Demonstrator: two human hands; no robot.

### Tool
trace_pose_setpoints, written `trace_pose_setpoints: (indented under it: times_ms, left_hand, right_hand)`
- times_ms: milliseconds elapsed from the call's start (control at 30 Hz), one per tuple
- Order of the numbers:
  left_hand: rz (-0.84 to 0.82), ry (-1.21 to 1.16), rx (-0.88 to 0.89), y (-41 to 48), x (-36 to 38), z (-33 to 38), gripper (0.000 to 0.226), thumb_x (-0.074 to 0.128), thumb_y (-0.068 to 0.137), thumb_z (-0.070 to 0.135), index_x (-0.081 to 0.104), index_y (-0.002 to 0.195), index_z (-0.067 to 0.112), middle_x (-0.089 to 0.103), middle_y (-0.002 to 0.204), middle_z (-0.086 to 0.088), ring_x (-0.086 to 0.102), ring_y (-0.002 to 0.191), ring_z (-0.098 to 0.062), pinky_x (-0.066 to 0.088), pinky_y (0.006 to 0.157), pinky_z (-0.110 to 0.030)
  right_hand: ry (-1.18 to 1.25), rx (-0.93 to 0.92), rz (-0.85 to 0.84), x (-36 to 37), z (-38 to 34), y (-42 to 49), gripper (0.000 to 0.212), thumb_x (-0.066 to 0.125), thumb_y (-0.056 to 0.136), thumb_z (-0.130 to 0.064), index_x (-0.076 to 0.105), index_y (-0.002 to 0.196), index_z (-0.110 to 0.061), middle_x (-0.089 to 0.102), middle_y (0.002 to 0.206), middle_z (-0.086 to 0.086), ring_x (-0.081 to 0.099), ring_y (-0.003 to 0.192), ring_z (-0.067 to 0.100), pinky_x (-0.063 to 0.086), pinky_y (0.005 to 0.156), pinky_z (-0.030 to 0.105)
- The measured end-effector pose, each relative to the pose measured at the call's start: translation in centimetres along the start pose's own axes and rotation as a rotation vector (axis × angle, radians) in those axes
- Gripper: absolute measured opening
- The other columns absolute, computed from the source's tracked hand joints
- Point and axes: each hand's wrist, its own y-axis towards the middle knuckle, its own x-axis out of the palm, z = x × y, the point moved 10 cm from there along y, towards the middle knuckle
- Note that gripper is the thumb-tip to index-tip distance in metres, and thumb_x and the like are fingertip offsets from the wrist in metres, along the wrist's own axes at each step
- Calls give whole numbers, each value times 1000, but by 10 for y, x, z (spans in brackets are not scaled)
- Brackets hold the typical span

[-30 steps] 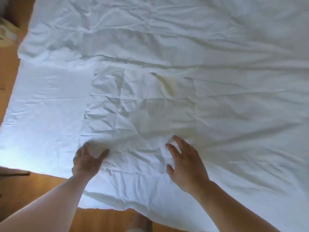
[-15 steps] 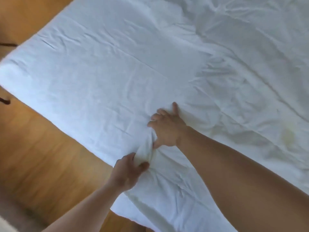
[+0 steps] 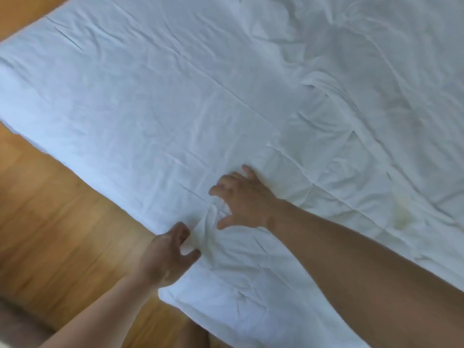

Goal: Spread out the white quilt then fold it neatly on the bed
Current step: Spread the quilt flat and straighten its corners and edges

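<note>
A ridge of the white quilt (image 3: pixel 326 172) is caught between the thumb and curled fingers of the left hand (image 3: pixel 168 257) at the near edge of the bed (image 3: pixel 50 116). Because of blur, it cannot be told whether that grip is closed. The right hand (image 3: pixel 243 199) is pressed on the quilt just beside, its grip wide, and the quilt's far part is cut off.

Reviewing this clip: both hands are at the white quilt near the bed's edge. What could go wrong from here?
1. A bunched ridge sits between the left hand and right hand; folding now would likely trap that crease in the white quilt.
2. The hands work at the bed's near edge, beside the wooden floor; a pull toward the person could slide fabric off.
3. The far right side is heavily rumpled, so edges may not align.
</note>
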Motion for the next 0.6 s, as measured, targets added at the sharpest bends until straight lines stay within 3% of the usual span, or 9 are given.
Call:
trace_pose_setpoints:
  times_ms: [67,167,233,300,367,433,533,600]
  left_hand:
    - [122,-53,82,9,-22,45,50,67,81,56,52,118,27,64,108,6,61,101,-17,49,85,-30]
    - [131,-88,134,41,-21,108,74,62,84,63,38,141,24,58,134,-5,54,124,-26,43,99,-34]
    - [103,-53,134,66,-7,138,77,60,86,62,31,145,23,55,137,-11,53,126,-33,42,101,-38]
    - [107,30,118,83,2,144,64,57,91,55,33,139,19,60,124,-21,55,118,-41,44,94,-42]
    - [135,76,90,91,5,131,50,55,94,50,36,128,18,62,112,-28,56,110,-47,48,89,-46]
    - [164,122,93,90,6,123,50,54,95,51,35,127,18,61,114,-29,57,108,-49,49,89,-50]
    - [310,281,119,76,0,133,63,56,92,47,30,143,19,48,131,-23,50,118,-45,43,98,-54]
    - [440,485,229,54,7,166,72,55,93,43,21,153,23,32,148,-17,34,136,-39,32,108,-57]
  right_hand:
    - [-34,137,66,-19,56,-18,96,60,74,-79,34,152,-29,33,158,4,28,147,27,11,119,62]
    - [26,445,127,-20,136,-62,100,48,82,-81,13,159,-29,5,168,5,4,155,28,8,119,64]
    - [127,619,184,7,159,-101,97,41,86,-80,6,160,-28,-1,169,4,2,155,29,10,119,63]
    - [197,720,242,56,150,-144,90,39,91,-75,12,161,-26,7,169,6,11,155,29,17,119,62]
    - [280,758,263,113,114,-190,82,35,95,-68,20,161,-21,17,168,6,18,154,27,22,119,60]
    - [330,760,235,162,77,-235,77,32,100,-63,20,161,-18,15,169,4,13,156,24,21,121,56]
    - [348,701,198,193,51,-275,76,26,100,-66,13,162,-23,-1,170,-3,2,157,20,17,122,55]
    - [332,697,245,184,65,-284,77,28,98,-69,19,161,-26,0,170,-2,6,157,22,16,121,59]
